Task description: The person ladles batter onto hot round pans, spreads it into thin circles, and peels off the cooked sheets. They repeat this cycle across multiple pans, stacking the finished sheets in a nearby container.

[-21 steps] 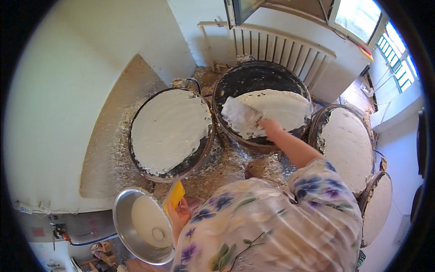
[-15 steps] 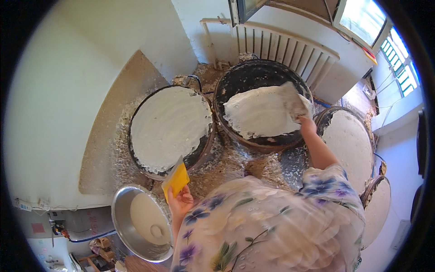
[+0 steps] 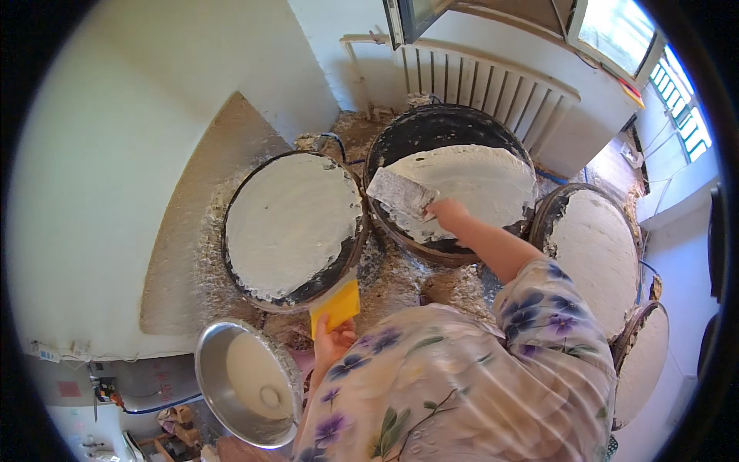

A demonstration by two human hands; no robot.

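With my right hand (image 3: 449, 213) I grip a broad, batter-smeared scraper (image 3: 396, 191) on the left part of a white batter layer (image 3: 485, 189), which covers the nearer part of the black round griddle (image 3: 416, 119) in the middle. My left hand (image 3: 333, 341) holds a yellow-handled scraper (image 3: 337, 306) below the left griddle (image 3: 236, 281), whose surface is mostly coated in white batter (image 3: 285, 215). Beside my left hand, at the lower left, stands a steel bowl (image 3: 208, 362) of pale batter (image 3: 250, 369).
Two coated griddles (image 3: 589, 254) (image 3: 643, 369) stand on the right. Behind the middle one are a radiator (image 3: 469, 77) and open windows (image 3: 612, 35). Crusted residue (image 3: 385, 292) lies around the griddles. A wall (image 3: 108, 192) bounds the left, with hoses (image 3: 165, 406) low beside it.
My right hand swept to the right side of the middle griddle with the scraper, then came back left. My left hand and yellow scraper have shifted a little to the right.
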